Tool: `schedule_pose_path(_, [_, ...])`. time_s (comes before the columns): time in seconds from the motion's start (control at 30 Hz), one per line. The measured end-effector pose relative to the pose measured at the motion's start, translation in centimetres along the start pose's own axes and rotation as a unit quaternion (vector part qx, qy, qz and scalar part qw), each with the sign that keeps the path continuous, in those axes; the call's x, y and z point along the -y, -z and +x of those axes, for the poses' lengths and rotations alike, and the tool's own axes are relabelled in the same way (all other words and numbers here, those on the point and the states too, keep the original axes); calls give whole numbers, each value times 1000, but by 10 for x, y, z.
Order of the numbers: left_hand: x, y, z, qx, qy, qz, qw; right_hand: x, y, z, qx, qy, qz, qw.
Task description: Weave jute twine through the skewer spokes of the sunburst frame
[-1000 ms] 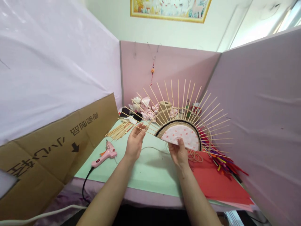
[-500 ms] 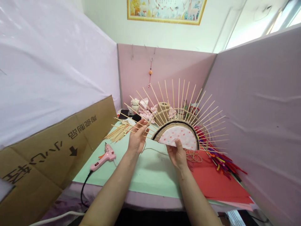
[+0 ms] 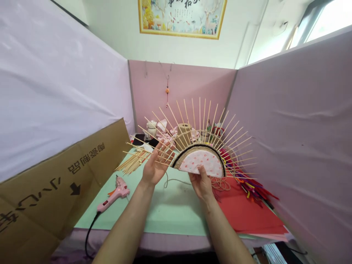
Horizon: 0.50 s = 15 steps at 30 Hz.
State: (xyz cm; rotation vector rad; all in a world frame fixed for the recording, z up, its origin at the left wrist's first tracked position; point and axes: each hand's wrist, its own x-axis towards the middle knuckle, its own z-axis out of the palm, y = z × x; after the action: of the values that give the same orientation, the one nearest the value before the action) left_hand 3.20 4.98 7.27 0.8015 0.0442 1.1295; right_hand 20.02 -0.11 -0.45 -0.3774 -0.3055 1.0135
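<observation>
A fan-shaped craft piece (image 3: 203, 161) is held up over the table. Its half-disc base has white cloth with pink spots, edged by a twine band and a black rim, and thin wooden sticks (image 3: 200, 113) radiate from it. My right hand (image 3: 202, 185) grips the base at its lower edge, thumb in front and fingers behind. At the left end of the fan, my left hand (image 3: 154, 167) is open with its fingers stretched up among the lowest sticks; whether they touch the sticks I cannot tell. Twine runs in an arc across the sticks, and a loose twine coil (image 3: 222, 184) lies below.
On the green table cover (image 3: 176, 220) lie a pink glue gun (image 3: 114, 196), a bundle of sticks (image 3: 132, 164), red sheets (image 3: 244, 216) and colourful fuzzy strips (image 3: 254, 189). A twine roll (image 3: 183, 137) and a white jar (image 3: 151, 129) stand behind. Cardboard (image 3: 55, 176) leans left.
My left hand's fingers have loosened from a curl near the sticks and stretched out. My right hand keeps its grip on the fan. The whole view has shifted slightly.
</observation>
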Motion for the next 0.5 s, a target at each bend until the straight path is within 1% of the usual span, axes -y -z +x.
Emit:
schedule_pose_path(0.07, [-3, 8, -4, 54, 13, 7, 998, 0, 0, 0, -5, -4, -2, 1000])
schedule_pose_path(0.1, [-5, 14, -5, 73, 19, 8, 997, 0, 0, 1, -7, -5, -2, 1000])
schedule_pose_path(0.17, [-7, 27, -3, 82, 30, -3, 996, 0, -1, 0, -9, -8, -2, 1000])
schedule_pose_path(0.23, [-5, 37, 5, 51, 36, -21, 998, 0, -1, 0, -8, -10, -5, 1000])
schedule_pose_path(0.3, [2, 39, 19, -7, 42, -33, 999, -1, -1, -1, -4, -20, -12, 1000])
schedule_pose_path(0.37, [11, 32, 35, -64, 32, -49, 996, -2, 0, -1, 3, -31, -15, 999])
schedule_pose_path(0.43, [19, 18, 49, -106, 3, -62, 992, -4, 1, -1, 11, -41, -15, 999])
schedule_pose_path(0.5, [24, 5, 56, -121, -13, -66, 990, -5, 2, -1, 18, -47, -17, 999])
